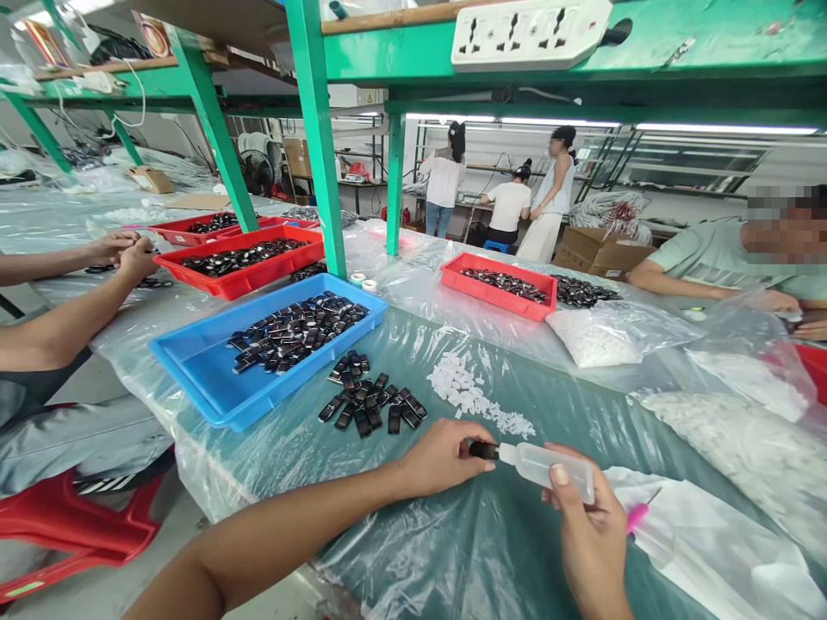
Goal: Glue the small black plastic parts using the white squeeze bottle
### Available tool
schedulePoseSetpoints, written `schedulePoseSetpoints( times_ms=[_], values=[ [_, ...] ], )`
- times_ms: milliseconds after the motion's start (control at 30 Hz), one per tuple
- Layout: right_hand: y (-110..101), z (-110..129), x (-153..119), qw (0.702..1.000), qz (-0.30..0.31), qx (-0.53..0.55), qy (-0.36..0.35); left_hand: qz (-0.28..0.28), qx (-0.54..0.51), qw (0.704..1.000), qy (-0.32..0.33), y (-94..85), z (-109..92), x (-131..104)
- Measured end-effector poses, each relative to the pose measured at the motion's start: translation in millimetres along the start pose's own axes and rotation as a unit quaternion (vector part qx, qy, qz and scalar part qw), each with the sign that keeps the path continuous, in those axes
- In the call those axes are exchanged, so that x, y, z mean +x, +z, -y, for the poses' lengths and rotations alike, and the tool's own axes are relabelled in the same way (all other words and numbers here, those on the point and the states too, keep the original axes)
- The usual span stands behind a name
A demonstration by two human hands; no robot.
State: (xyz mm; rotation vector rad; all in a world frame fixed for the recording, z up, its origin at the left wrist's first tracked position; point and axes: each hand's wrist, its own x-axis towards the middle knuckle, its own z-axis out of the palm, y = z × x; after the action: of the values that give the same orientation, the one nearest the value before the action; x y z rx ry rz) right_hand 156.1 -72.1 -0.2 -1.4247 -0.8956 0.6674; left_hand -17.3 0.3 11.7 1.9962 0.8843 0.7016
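Note:
My left hand (445,456) pinches a small black piece (483,449) between thumb and fingers. My right hand (585,508) is wrapped round a translucent squeeze bottle (556,470), whose nozzle meets the black piece. Just beyond my hands, small white parts (462,386) lie in a loose pile on the plastic-covered table (413,534). To their left is a group of black parts (371,400). Behind that group a blue tray (239,413) holds many more black parts.
Red trays (239,288) stand at the back left, another red tray (497,312) behind the white pile. Plastic bags (724,448) and a pink-handled tool (637,518) lie right. Green posts (316,146) rise behind the blue tray. A co-worker's hands (129,251) show left; other people sit or stand beyond.

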Motion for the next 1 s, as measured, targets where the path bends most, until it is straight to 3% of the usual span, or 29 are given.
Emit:
schedulePoseSetpoints(
  times_ms=[333,533,1000],
  values=[
    [6,16,-5,1.000,0.000,-0.001,0.009,0.008,0.004,1.000,-0.008,0.5,2,1],
    [12,24,-11,0.999,-0.025,-0.010,-0.025,0.002,0.017,1.000,-0.002,-0.3,-1,0],
    [5,17,-7,0.997,-0.023,-0.046,-0.063,0.019,-0.021,0.999,0.016,-2.2,-1,0]
  ],
)
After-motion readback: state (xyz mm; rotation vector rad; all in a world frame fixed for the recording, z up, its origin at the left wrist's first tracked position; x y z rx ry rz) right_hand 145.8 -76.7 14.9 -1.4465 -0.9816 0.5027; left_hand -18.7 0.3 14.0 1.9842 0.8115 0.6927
